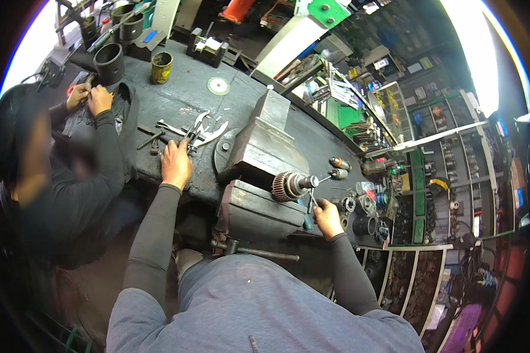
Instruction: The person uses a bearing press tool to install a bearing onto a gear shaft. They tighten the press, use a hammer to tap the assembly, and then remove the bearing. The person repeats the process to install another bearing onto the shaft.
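A bench vise (265, 147) stands in front of me, and a ribbed metal gear on a shaft (290, 186) sits at its jaws. Beside the shaft's end, my right hand (328, 219) is closed around a slim metal tool (312, 199); its kind is hard to make out. To the left of the vise, my left hand (176, 163) reaches over the bench, its fingertips closed on the dark middle part of a gear puller (204, 132) with curved silver arms. Part of that grip is hidden by the hand itself.
A co-worker (70, 159) handles something small at the left. On the bench (176, 94) stand a yellow can (161, 67), a grey cylinder (109, 62), a cutting disc (218, 86) and a black fixture (207, 48). Rings and bearings (365, 215) lie right, before parts shelves (441, 170).
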`<state>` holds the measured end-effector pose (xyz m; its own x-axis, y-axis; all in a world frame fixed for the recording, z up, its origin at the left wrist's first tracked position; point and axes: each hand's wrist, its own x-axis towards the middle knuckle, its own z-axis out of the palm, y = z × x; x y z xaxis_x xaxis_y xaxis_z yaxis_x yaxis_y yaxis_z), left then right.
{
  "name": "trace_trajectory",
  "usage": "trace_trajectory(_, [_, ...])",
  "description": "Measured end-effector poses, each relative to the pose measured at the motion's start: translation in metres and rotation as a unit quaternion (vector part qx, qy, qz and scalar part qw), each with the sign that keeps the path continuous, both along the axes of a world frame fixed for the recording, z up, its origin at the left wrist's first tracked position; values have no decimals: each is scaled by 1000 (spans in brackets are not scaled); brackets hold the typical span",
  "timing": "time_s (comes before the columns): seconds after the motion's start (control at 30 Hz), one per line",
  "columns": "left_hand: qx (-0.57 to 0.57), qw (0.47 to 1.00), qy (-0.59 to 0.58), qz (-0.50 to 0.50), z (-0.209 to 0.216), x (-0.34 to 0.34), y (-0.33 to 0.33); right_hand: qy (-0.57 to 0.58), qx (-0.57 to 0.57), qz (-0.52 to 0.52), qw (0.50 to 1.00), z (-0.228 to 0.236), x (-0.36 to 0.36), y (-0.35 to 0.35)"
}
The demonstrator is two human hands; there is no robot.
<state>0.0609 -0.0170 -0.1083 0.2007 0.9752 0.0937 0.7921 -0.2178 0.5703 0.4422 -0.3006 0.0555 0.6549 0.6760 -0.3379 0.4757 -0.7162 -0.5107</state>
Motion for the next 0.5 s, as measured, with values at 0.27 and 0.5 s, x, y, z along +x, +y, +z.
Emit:
trace_trajectory(0.27, [88, 978, -187, -2, 105, -24, -12, -108, 80, 23, 991, -72, 7, 10])
trace_trajectory(0.5, [117, 911, -280, -280, 274, 35, -107, -97, 126, 2, 987, -93, 44, 52])
